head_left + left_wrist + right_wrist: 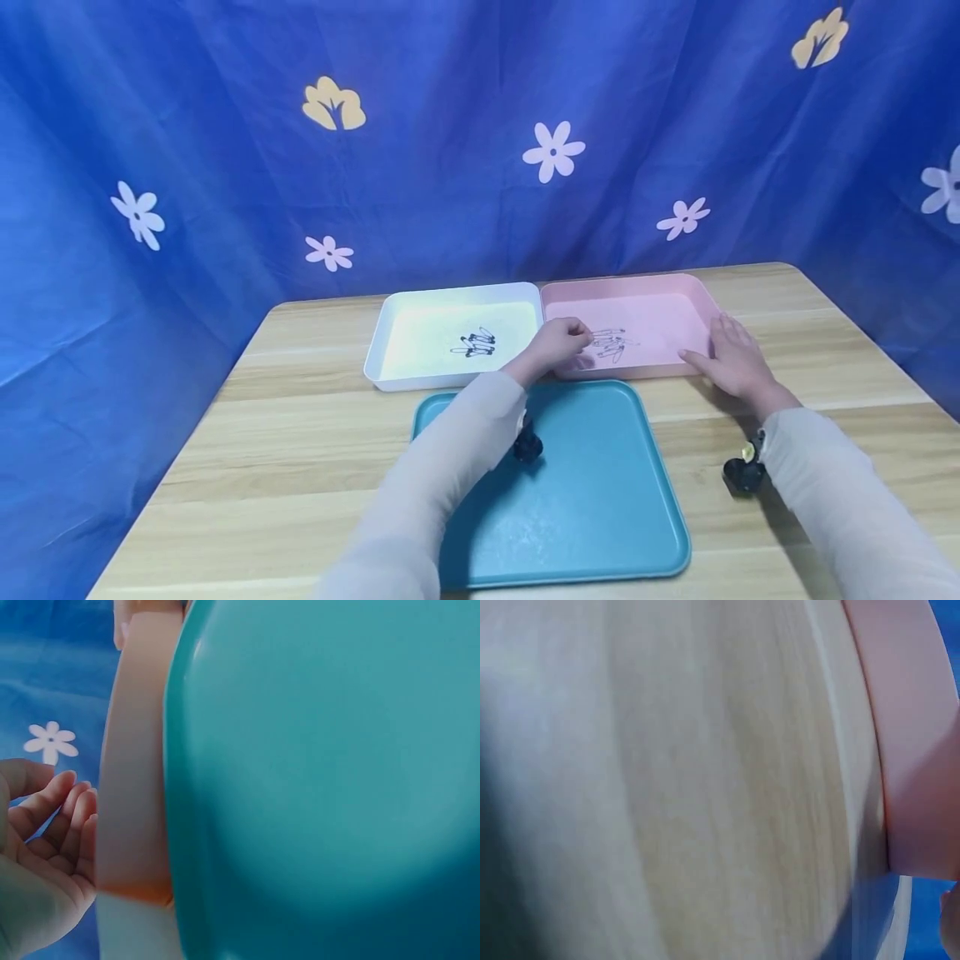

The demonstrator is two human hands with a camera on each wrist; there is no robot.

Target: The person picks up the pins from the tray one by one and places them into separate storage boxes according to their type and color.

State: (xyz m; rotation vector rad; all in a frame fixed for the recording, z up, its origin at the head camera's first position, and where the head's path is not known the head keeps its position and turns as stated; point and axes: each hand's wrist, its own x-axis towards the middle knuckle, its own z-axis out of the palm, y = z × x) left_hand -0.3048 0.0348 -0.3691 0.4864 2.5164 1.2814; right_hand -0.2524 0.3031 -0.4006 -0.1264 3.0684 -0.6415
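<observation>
My left hand [558,340] hangs over the front left of the pink tray [622,371], fingers bent and thumb near the index fingertip. In the left wrist view nothing shows between the fingers [64,791]. Just right of its fingertips lie several thin, dark-outlined loops [611,343] in the pink tray. My right hand [735,362] rests at that tray's right front corner with fingers extended along the right rim and thumb spread toward the front one. In the white tray [420,383] lie several similar small loops [476,342] with dark ends.
A large teal tray [577,500] lies in front of the two trays, under my left forearm. All the trays stand on a wooden table [247,467]. A blue curtain [435,167] with flower prints hangs behind and at the sides.
</observation>
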